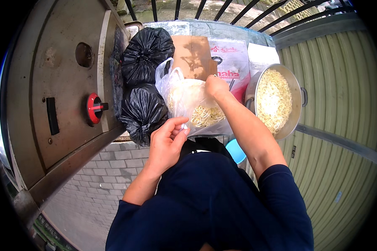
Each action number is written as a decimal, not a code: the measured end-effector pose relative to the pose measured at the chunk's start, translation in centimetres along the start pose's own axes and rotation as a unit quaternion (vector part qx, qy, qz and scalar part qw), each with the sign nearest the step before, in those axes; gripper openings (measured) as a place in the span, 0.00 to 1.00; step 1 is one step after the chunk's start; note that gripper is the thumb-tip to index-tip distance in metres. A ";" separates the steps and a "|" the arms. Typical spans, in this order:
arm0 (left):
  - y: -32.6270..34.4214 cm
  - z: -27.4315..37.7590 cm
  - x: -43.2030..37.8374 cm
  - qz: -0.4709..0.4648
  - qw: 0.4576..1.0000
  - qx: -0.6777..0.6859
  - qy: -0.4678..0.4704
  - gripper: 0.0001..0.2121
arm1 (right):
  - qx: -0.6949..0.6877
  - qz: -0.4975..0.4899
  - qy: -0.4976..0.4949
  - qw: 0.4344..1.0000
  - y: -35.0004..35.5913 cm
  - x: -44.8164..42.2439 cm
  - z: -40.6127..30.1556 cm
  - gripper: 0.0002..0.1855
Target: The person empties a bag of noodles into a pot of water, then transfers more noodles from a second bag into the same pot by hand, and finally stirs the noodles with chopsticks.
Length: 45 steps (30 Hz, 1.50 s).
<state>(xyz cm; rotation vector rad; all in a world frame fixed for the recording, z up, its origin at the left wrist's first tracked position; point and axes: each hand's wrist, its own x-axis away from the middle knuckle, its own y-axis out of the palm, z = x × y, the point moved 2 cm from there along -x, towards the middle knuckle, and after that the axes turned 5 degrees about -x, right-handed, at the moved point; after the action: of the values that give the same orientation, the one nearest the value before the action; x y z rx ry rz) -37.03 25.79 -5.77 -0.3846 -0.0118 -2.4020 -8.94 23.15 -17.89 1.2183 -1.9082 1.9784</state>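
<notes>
A translucent plastic bag (pixel 172 82) of bean sprouts (pixel 207 116) lies before me, its handles loose at the upper left. My left hand (pixel 168 141) pinches a bit of the clear plastic at the bag's near left edge between thumb and fingers. Curled at the bag's far right side is my right hand (pixel 217 87); a thin pale strand shows by its fingertips, but the fingers are mostly hidden. To the right stands a metal pot (pixel 297 120) with side handles, holding more bean sprouts (pixel 274 100).
Two knotted black plastic bags (pixel 147 56) sit at the left, beside a metal cabinet (pixel 69 84) with a red-and-black knob (pixel 95 108). Behind are stained cardboard (pixel 193 56), a printed carton (pixel 227 56) and black railings (pixel 177 9). A blue basin (pixel 235 151) is low down; a ribbed panel (pixel 336 94) bounds the right.
</notes>
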 end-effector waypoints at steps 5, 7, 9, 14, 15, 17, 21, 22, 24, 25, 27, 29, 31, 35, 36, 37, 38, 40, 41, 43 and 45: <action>-0.8 0.6 -0.4 -0.032 0.999 -0.005 -0.014 0.13 | 0.016 0.006 0.006 1.000 -5.4 -0.6 0.0 0.18; -1.1 0.8 0.1 -0.050 0.999 -0.013 -0.015 0.14 | 0.018 0.038 0.036 0.998 -8.5 -2.0 0.9 0.18; -1.3 1.0 0.9 -0.064 0.997 -0.027 -0.013 0.14 | -0.010 0.043 0.062 0.997 -9.6 -3.2 1.7 0.18; -1.6 1.3 1.9 -0.073 0.997 -0.036 -0.008 0.14 | -0.028 0.008 0.108 0.994 -5.4 -7.0 3.8 0.19; -1.8 1.4 1.8 -0.068 0.997 -0.039 -0.011 0.14 | -0.022 0.003 0.109 0.994 -4.6 -6.6 3.4 0.19; -2.1 1.5 1.7 -0.064 0.997 -0.032 -0.014 0.14 | -0.020 0.009 0.114 0.993 -3.0 -6.3 3.3 0.19; -2.2 1.1 1.4 -0.066 0.998 -0.016 0.000 0.15 | -0.021 0.048 0.110 0.993 -0.8 -6.4 3.1 0.19; -2.2 1.0 1.4 -0.070 0.997 -0.014 0.005 0.15 | -0.018 0.051 0.110 0.992 -0.3 -6.8 3.1 0.19; -2.3 1.3 1.2 -0.074 0.997 -0.013 -0.007 0.15 | -0.009 0.067 0.098 0.993 0.4 -7.5 3.1 0.18; -2.4 1.4 1.0 -0.075 0.997 -0.011 -0.012 0.15 | -0.004 0.080 0.086 0.993 0.7 -7.8 3.1 0.18; -2.3 1.4 0.7 -0.073 0.997 -0.006 -0.015 0.15 | 0.003 0.093 0.075 0.993 0.9 -8.0 3.0 0.17; -2.3 1.5 0.3 -0.071 0.997 -0.005 -0.011 0.15 | 0.006 0.095 0.076 0.993 0.7 -7.9 2.4 0.17; -2.2 1.4 0.0 -0.069 0.998 -0.009 -0.002 0.15 | 0.009 0.092 0.074 0.993 1.0 -8.1 2.5 0.17; -2.1 1.3 -0.9 -0.055 0.998 0.034 -0.003 0.18 | 0.013 0.088 0.067 0.994 0.3 -8.4 3.5 0.18; -2.0 1.2 -1.1 -0.031 0.998 0.062 -0.006 0.17 | 0.030 0.105 0.053 0.993 -0.6 -8.0 3.3 0.16; -1.8 1.1 -1.4 -0.005 0.996 0.092 -0.006 0.17 | 0.030 0.124 0.029 0.991 -2.5 -7.2 2.7 0.16; -1.7 1.0 -1.8 -0.004 0.995 0.097 0.001 0.18 | 0.031 0.143 0.011 0.989 -4.9 -5.7 2.3 0.15; -1.5 1.7 -2.6 -0.006 0.994 0.106 0.009 0.19 | 0.023 0.202 -0.032 0.979 -10.6 -1.8 1.7 0.13; -1.4 1.9 -3.0 -0.008 0.993 0.114 0.018 0.19 | 0.014 0.245 -0.055 0.968 -13.2 1.2 1.9 0.13; -1.0 2.5 -3.6 -0.031 0.992 0.117 0.026 0.20 | -0.016 0.356 -0.083 0.931 -17.1 6.8 4.1 0.10; -0.6 3.0 -4.2 -0.054 0.991 0.116 0.029 0.20 | -0.026 0.418 -0.087 0.904 -18.7 10.3 7.8 0.10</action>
<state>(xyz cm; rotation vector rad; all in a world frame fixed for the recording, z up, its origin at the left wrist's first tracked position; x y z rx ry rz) -33.60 29.21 -3.99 -0.2110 -0.2890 -2.4822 -1.05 15.36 2.02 0.5924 -2.8969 2.1608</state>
